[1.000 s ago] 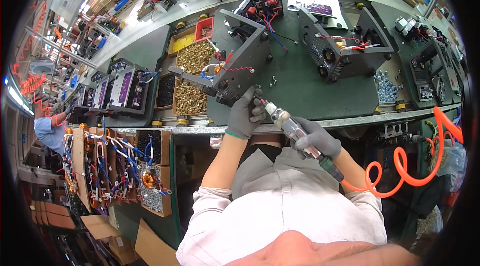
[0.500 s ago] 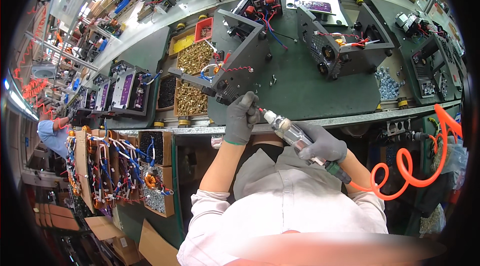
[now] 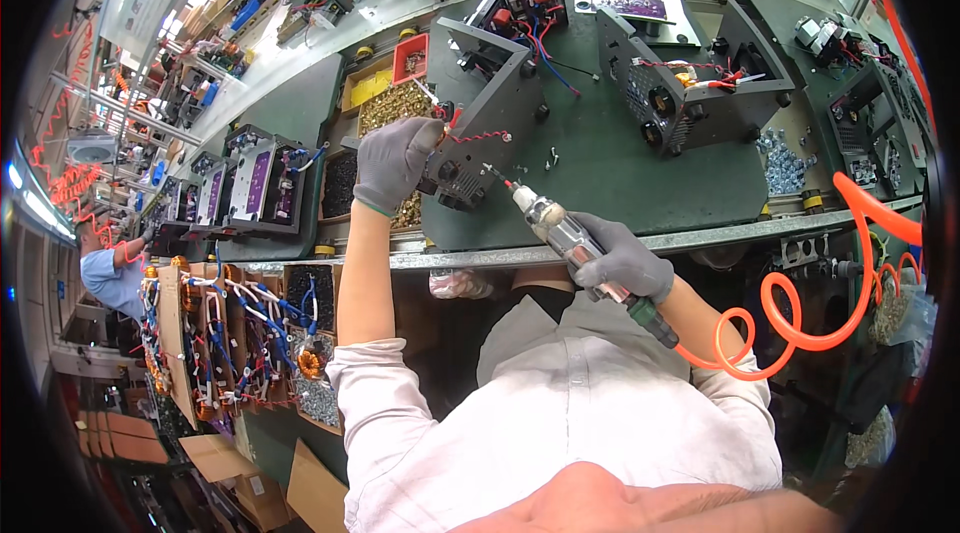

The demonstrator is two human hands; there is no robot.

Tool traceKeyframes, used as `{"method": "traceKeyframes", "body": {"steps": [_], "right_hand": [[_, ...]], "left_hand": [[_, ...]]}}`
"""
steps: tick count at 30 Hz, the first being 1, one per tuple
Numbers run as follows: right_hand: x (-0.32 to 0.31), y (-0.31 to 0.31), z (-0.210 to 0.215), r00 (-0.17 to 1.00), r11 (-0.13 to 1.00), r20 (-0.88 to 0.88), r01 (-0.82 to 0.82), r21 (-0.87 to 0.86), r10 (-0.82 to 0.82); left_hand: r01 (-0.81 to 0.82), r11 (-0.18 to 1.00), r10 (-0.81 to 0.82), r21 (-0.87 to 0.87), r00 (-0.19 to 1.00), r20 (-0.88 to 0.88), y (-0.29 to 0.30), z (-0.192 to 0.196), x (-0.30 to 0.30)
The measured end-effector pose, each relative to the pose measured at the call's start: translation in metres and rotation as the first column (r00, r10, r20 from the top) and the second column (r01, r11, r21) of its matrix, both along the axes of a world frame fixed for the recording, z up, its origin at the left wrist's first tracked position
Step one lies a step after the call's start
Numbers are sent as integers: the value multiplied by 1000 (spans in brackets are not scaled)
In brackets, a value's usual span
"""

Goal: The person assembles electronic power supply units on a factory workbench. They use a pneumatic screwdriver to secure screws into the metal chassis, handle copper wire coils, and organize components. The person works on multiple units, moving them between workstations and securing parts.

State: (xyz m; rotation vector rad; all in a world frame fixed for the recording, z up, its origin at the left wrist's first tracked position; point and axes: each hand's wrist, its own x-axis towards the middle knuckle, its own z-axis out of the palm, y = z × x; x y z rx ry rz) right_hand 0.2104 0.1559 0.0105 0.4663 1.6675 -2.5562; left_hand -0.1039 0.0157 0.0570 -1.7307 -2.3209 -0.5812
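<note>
My right hand (image 3: 630, 263), in a grey glove, is wrapped round a pneumatic screwdriver (image 3: 570, 238). Its bit points up and left, just short of the nearest dark metal case (image 3: 485, 93), with a small screw-like piece at the tip. My left hand (image 3: 395, 163), gloved the same way, is closed over the left end of that case; its fingertips are partly hidden. Red and white wires (image 3: 480, 137) stick out of the case beside the left thumb. A few loose screws (image 3: 552, 158) lie on the green work surface (image 3: 610, 183) right of the case.
A second dark case (image 3: 690, 83) stands to the right. Bins of brass-coloured fittings (image 3: 395, 108) and black parts (image 3: 338, 183) lie to the left. An orange coiled hose (image 3: 790, 318) trails from the screwdriver. Wire harnesses (image 3: 240, 333) hang at the lower left; a co-worker (image 3: 105, 273) is beyond.
My left hand has left the screwdriver's tip and moved up and left onto the case's end. The screwdriver has shifted slightly left and up, its bit now exposed.
</note>
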Motion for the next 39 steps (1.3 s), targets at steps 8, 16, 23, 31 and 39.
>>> {"method": "traceKeyframes", "body": {"steps": [8, 16, 23, 31, 39], "right_hand": [[-14, -3, -5, 1000, 999, -11, -21, -50, 20], [-30, -1, -11, 1000, 998, -19, -23, -58, 22], [-33, 1, -13, 997, 988, -61, -54, -143, 46], [9, 2, -20, 999, 977, -6, 40, -211, -42], [18, 11, -46, 986, 950, 79, 162, -268, -146]], "left_hand": [[354, 912, -246, 206, 875, -417, 2, -11, -15], [262, 940, -203, 217, 945, -258, 1, -6, -8], [32, 983, -29, 179, 999, -22, -1, -3, 0], [1, 794, 163, 608, 963, -214, -4, -21, 19], [-572, 792, -179, 213, 116, 977, -6, -60, 152]]}}
